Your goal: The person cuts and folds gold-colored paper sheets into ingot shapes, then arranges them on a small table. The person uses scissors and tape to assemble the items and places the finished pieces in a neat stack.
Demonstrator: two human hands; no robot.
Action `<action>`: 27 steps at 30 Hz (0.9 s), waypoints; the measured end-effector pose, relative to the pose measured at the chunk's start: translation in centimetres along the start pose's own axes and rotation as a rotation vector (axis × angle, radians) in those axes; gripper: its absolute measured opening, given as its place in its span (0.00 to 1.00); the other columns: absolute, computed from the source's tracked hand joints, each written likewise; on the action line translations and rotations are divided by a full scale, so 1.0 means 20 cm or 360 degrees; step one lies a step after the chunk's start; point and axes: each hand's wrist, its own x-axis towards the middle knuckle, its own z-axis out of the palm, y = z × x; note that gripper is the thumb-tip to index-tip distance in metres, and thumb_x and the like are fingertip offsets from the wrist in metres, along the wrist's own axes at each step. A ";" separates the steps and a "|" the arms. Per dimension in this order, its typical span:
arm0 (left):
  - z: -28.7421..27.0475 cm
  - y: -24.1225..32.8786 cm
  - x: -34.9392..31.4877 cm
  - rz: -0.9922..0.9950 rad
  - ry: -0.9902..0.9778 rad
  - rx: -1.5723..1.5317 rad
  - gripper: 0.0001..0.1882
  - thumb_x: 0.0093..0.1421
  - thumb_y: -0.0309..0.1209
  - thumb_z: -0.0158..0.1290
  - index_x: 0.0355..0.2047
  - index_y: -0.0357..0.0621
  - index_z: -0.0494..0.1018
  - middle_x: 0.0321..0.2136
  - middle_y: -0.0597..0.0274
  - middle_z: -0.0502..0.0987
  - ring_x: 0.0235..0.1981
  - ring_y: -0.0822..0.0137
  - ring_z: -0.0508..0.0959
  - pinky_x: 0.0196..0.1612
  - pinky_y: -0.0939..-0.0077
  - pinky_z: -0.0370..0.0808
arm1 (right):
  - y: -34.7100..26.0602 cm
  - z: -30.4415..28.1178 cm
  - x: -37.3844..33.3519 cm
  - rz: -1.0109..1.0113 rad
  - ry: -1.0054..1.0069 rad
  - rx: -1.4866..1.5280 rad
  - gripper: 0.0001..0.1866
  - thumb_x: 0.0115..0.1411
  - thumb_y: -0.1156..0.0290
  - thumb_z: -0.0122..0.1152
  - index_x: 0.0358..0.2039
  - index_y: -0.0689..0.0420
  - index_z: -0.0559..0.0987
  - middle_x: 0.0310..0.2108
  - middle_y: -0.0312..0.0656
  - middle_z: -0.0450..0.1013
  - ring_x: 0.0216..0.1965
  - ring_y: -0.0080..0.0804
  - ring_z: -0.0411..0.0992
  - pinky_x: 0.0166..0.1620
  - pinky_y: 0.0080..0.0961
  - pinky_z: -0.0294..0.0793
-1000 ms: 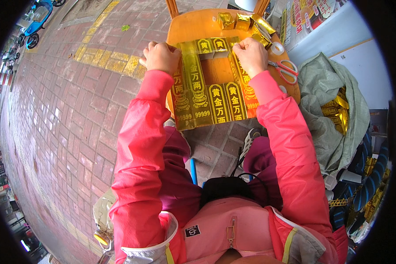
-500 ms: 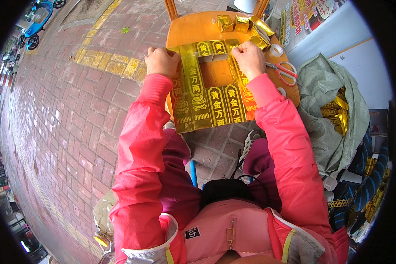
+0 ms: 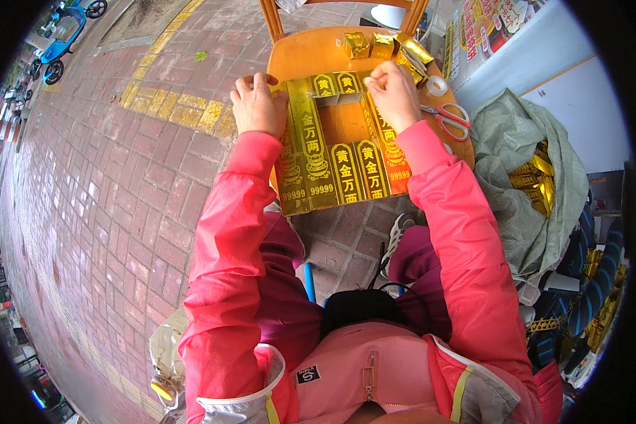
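Note:
A square frame of printed gold foil-paper strips [image 3: 304, 131] lies on the wooden chair seat [image 3: 304, 49], its near edge overhanging the front. Through its middle opening the seat shows. At the upper left edge is my left hand [image 3: 256, 109], its fingers bent but apart, the thumb side against the paper. My right hand [image 3: 394, 97] is closed in a pinch over the upper right corner; whatever lies between the fingertips cannot be made out. Scissors with red-and-white handles [image 3: 452, 121] lie to the right of that hand, and a roll of clear tape [image 3: 437, 85] sits just beyond them.
Several folded gold paper pieces [image 3: 383, 46] stand at the seat's back. To the right, a grey-green woven sack [image 3: 498, 152] holds more gold pieces [image 3: 533, 180]. A white panel [image 3: 579, 113] rises behind it. Brick paving [image 3: 141, 169] spreads left; a blue scooter [image 3: 62, 39] stands far off.
My left hand has loosened from a closed grip, its fingers spreading. My right hand has shifted slightly up and left, still pinched. The paper frame stays nearly in place.

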 end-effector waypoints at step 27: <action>0.12 0.12 -0.06 0.0077 -0.0398 0.0249 0.59 0.52 0.71 0.43 0.65 0.31 0.44 0.67 0.44 0.46 0.69 0.52 0.42 0.68 0.54 0.40 | -0.02 -0.04 -0.01 -0.0569 -0.0338 0.0144 0.09 0.54 0.77 0.60 0.34 0.59 0.71 0.33 0.43 0.67 0.37 0.38 0.70 0.43 0.32 0.71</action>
